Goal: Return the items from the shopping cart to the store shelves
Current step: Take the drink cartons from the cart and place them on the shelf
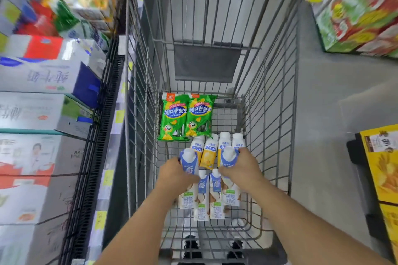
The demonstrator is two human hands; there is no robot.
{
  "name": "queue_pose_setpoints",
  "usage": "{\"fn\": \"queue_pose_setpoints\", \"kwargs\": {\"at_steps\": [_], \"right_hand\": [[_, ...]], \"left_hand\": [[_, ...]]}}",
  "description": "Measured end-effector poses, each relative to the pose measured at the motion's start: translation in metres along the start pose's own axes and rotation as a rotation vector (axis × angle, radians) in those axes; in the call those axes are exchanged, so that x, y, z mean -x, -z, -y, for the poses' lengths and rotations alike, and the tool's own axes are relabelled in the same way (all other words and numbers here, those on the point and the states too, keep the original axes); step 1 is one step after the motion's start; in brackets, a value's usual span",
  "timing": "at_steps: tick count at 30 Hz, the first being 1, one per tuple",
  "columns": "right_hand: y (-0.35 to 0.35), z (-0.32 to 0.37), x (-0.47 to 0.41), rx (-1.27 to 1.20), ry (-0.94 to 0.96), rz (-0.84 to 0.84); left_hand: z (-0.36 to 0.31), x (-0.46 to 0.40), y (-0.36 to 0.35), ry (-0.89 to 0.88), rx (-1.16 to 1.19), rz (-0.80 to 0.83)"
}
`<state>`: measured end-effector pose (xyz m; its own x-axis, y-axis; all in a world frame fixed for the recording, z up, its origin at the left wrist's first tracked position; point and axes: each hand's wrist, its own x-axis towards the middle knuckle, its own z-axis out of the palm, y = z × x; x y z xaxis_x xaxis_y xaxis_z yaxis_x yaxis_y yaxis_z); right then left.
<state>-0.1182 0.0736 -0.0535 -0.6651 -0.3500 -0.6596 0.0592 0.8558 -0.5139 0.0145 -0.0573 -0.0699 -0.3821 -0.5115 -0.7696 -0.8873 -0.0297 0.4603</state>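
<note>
Left hand [174, 173] and right hand [242, 168] inside shopping cart [269, 114], each with fingers wrapped round one blue-white drink carton [189, 160], lifted above rest. Judged early: two green snack bags [186, 115], yogurt bottles [210, 150], four cartons [215, 198] left in cart. Shelves [94, 135] at left.

We see blurred shelf boxes [43, 84]; our hands hide lower carton labels [187, 198]; our elbows leave the picture.

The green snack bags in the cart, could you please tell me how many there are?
2: left bag and right bag lie side by side at the far end of the cart, beyond the bottles; none seem hidden.
</note>
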Motion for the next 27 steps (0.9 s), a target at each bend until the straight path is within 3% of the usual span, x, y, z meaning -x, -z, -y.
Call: {"fn": "queue_pose_setpoints", "kwargs": {"at_steps": [12, 20, 27], "right_hand": [[0.161, 0.192, 0.135, 0.097, 0.522, -0.081], [0.189, 0.275, 0.252, 0.075, 0.878, 0.194], [0.117, 0.305, 0.386, 0.157, 1.152, 0.520]], "left_hand": [[-0.115, 0.187, 0.170, -0.350, 0.294, -0.394], [-0.095, 0.350, 0.224, -0.395, 0.444, -0.660], [0.011, 0.503, 0.220, -0.253, 0.617, -0.995]]}}
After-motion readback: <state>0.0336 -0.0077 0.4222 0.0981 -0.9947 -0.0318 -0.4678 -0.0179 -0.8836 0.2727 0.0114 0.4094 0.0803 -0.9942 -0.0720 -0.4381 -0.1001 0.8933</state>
